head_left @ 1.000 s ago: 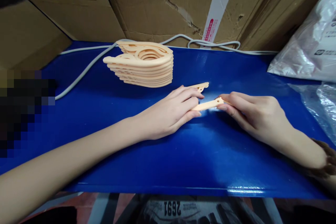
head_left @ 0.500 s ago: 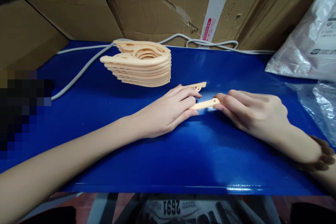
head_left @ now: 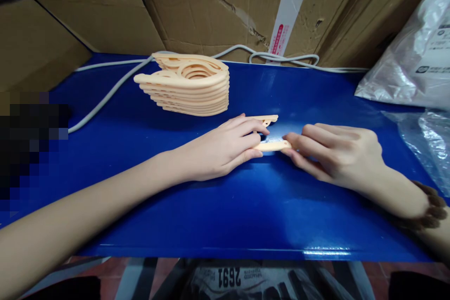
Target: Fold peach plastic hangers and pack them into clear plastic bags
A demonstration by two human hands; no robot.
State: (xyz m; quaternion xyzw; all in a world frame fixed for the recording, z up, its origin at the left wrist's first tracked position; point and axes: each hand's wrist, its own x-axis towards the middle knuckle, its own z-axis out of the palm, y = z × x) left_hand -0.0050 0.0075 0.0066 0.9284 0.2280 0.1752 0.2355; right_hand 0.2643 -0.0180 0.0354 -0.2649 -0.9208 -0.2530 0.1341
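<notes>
A cream plastic piece (head_left: 272, 146) with two arms lies low over the blue table, partly covered by my left hand (head_left: 230, 146). The fingers of that hand are wrapped round it. My right hand (head_left: 335, 150) pinches the right tip of its nearer arm, close to a small hole. The farther arm sticks out past my left fingertips. Behind my left hand stands a neat stack of similar cream curved pieces (head_left: 207, 98), their round ends towards the right.
Cardboard boxes (head_left: 197, 9) line the back of the blue table (head_left: 211, 215). A grey cable (head_left: 108, 96) runs along the back and left. Plastic bags (head_left: 404, 61) lie at the right, and a printed bag is below the front edge.
The nearer arm of the held piece has tilted to lie more level, its right tip lower. My right hand has shifted slightly left, and the farther arm sits a little lower.
</notes>
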